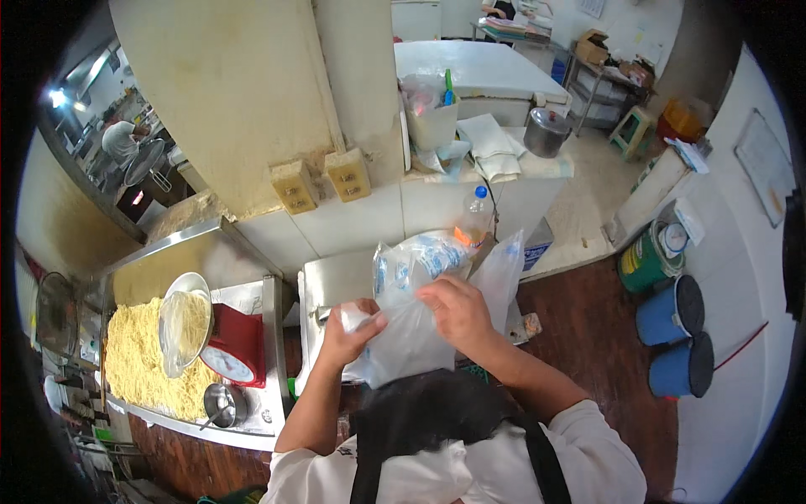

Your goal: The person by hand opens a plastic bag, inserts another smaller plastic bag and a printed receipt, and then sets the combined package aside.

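In front of my apron, a thin translucent plastic bag (409, 346) hangs between my two hands. My left hand (354, 334) has part of the plastic bunched under its thumb. With thumb and fingertips together, my right hand (458, 309) pinches the bag's upper edge. Just beyond them lies a clear plastic pack with blue print (419, 261), and more clear plastic (504, 264) stands up at its right. Behind the pack is a plastic bottle with a blue cap (476, 211). The steel-topped surface (330, 277) beneath is partly covered.
To my left, yellow noodles (129, 353) fill a tray beside a red dial scale (239, 349); its pan (200, 286) holds bagged noodles. A steel bowl (225, 406) sits nearby. Blue buckets (658, 318) stand right. A lidded pot (546, 132) rests on the ledge. Another person (119, 142) works far left.
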`<state>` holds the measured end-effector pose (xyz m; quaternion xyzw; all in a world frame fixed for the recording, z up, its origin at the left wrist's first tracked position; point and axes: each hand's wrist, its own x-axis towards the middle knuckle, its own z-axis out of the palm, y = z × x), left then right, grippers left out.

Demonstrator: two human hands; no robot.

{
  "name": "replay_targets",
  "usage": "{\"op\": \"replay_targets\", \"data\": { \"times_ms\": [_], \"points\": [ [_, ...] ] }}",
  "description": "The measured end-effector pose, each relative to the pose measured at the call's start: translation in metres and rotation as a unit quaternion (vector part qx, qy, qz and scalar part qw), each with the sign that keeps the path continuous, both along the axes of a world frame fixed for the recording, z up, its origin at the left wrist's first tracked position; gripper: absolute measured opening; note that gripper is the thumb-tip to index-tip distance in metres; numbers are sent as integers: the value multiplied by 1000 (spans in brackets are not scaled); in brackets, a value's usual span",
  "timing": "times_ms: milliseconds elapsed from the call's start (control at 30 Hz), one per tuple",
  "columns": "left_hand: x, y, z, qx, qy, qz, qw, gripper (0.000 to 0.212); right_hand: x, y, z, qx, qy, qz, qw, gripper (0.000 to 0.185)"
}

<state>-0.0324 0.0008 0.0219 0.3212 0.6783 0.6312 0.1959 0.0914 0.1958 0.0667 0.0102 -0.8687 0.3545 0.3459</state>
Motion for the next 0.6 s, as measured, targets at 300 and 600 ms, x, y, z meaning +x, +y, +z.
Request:
{"op": "replay_targets", "data": {
  "times_ms": [300,600],
  "points": [
    [2,3,6,60,46,-8,997,15,5,2,6,88,-21,102,991,22],
    [-7,-13,10,27,-189,-38,981,13,1,12,2,-27,70,-19,997,16]
  ]
}}
